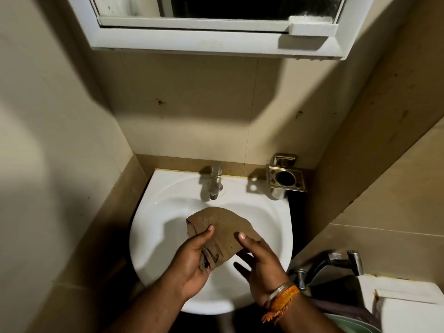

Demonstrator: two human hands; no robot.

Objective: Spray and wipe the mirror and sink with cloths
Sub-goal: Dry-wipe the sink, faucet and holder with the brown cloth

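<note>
Both hands hold 1 brown cloth (221,233) over the white sink (149,227) basin. The left hand (192,260) grips its 7 o'clock end, fingers curled; the right hand (260,265) pinches its 4 o'clock edge (thumb on top). The tap (215,180) stands at 12 o'clock.

Legible text: none. Dark marks on the brown cloth (222,233) and print on the orange wristband (283,300), near right, are too small to read.
</note>
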